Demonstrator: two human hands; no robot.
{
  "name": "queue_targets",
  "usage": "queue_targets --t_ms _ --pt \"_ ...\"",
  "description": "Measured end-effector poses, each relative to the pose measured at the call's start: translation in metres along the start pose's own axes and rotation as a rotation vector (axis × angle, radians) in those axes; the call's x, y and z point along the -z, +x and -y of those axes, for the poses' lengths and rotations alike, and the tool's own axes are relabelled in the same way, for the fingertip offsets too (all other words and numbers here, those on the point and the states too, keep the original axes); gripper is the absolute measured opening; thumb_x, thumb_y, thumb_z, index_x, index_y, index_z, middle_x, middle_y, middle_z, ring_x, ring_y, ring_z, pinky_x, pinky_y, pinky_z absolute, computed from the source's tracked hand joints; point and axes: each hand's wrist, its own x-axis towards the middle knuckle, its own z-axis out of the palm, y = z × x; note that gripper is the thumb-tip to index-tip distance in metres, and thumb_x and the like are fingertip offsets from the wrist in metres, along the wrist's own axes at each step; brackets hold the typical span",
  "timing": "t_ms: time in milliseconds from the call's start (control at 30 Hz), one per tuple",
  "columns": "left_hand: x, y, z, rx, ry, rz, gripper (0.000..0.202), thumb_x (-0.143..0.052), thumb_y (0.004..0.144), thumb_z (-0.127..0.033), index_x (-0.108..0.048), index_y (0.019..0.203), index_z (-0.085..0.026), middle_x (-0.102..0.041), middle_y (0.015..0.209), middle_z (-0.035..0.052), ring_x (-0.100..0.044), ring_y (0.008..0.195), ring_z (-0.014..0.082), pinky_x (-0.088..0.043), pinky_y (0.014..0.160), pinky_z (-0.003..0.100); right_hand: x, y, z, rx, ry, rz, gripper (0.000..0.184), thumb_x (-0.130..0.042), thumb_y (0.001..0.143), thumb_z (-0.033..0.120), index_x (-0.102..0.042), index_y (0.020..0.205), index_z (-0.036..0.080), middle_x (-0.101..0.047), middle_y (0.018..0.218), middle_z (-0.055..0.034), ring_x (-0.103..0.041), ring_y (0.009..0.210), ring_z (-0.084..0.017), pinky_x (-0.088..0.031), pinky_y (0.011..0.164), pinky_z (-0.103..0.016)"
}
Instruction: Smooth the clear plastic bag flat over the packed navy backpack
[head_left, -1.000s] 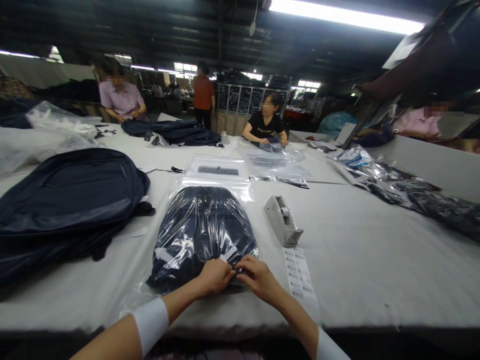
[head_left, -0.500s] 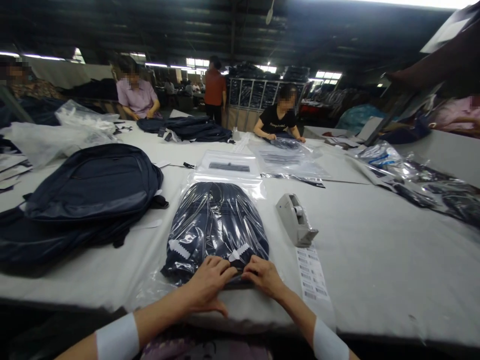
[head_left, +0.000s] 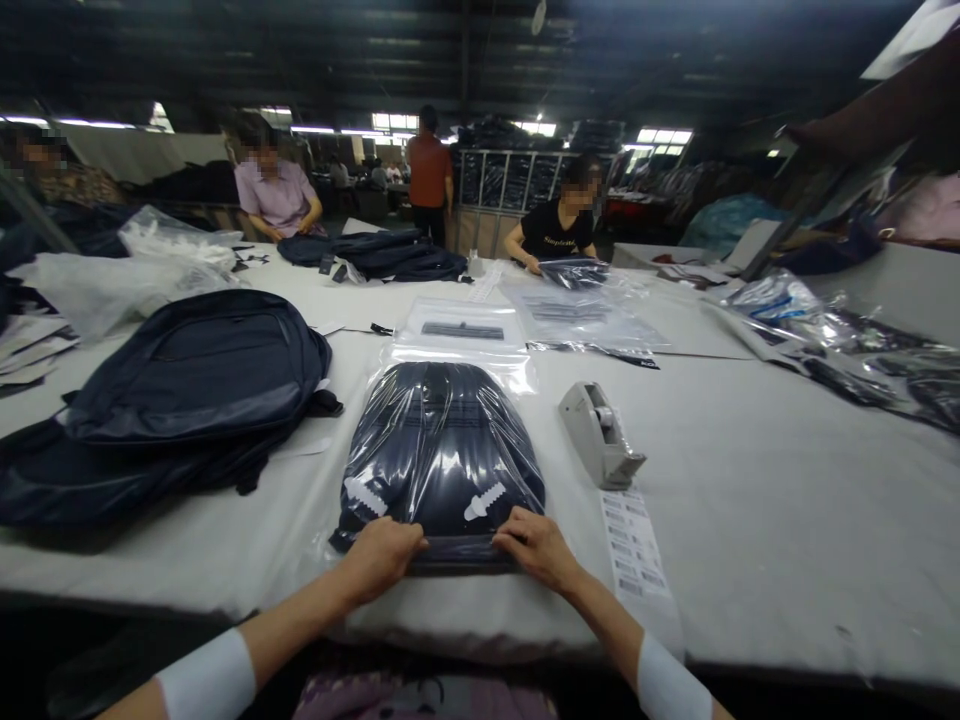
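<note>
A dark navy backpack (head_left: 442, 450) lies flat inside a clear plastic bag (head_left: 439, 490) at the table's front edge. Two white zigzag-edged tags show through the film. My left hand (head_left: 382, 555) is closed in a pinch on the near edge of the plastic bag, left of its middle. Right of the middle, my right hand (head_left: 536, 545) pinches the same edge. Between the hands the near edge runs in a fairly straight band.
A grey tape dispenser (head_left: 600, 435) and a barcode label sheet (head_left: 630, 540) lie on the right. Unbagged navy backpacks (head_left: 195, 370) are piled on the left. Flat clear bags (head_left: 457, 330) lie beyond. Across the table, a co-worker in black (head_left: 559, 230) handles a bagged item.
My left hand has moved left along the near edge and its spread thumb has closed. The bag's near edge now looks straighter. My right hand stays near its place.
</note>
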Motion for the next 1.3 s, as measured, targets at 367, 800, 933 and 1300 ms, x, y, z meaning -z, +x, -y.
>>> queue_targets --t_ms 367,800,933,1300 --pt "0.024 0.037 -0.013 0.191 0.015 0.068 0.031 -0.046 0.086 -0.033 -0.070 0.080 -0.013 -0.069 0.083 0.0183 -0.066 0.081 0.0342 -0.049 0.069 0.044 -0.013 0.016 0.006 -0.128 -0.250 -0.070 0.032 -0.060 0.079 0.046 -0.065 0.059 0.021 -0.066 0.063 -0.0021 -0.058 0.057 -0.014 -0.039 0.057 -0.027" --pt "-0.015 0.048 -0.053 -0.396 -0.186 -0.100 0.026 -0.035 0.097 -0.033 -0.058 0.101 -0.020 -0.061 0.097 0.0056 -0.059 0.087 0.0179 -0.047 0.074 0.026 -0.012 0.022 0.006 -0.188 -0.230 -0.054 0.032 -0.060 0.079 0.044 -0.066 0.057 0.021 -0.067 0.062 -0.0024 -0.059 0.059 -0.015 -0.040 0.058 -0.026" --pt "-0.024 0.066 -0.050 -0.311 -0.206 -0.106 0.023 -0.038 0.096 -0.033 -0.057 0.097 -0.020 -0.060 0.099 0.0045 -0.061 0.085 0.0175 -0.047 0.073 0.026 0.022 0.013 0.000 -0.173 -0.154 -0.048 0.035 -0.046 0.089 0.043 -0.071 0.078 0.022 -0.070 0.071 -0.0013 -0.061 0.064 -0.015 -0.046 0.061 -0.025" --pt "-0.030 0.062 -0.052 -0.269 -0.217 -0.124 0.022 -0.038 0.096 -0.032 -0.055 0.094 -0.020 -0.059 0.098 0.0043 -0.060 0.083 0.0171 -0.047 0.072 0.026 0.051 -0.035 -0.032 -0.393 0.110 -0.046 0.025 -0.060 0.075 0.039 -0.069 0.063 0.020 -0.065 0.059 0.0004 -0.058 0.060 -0.016 -0.043 0.058 -0.027"
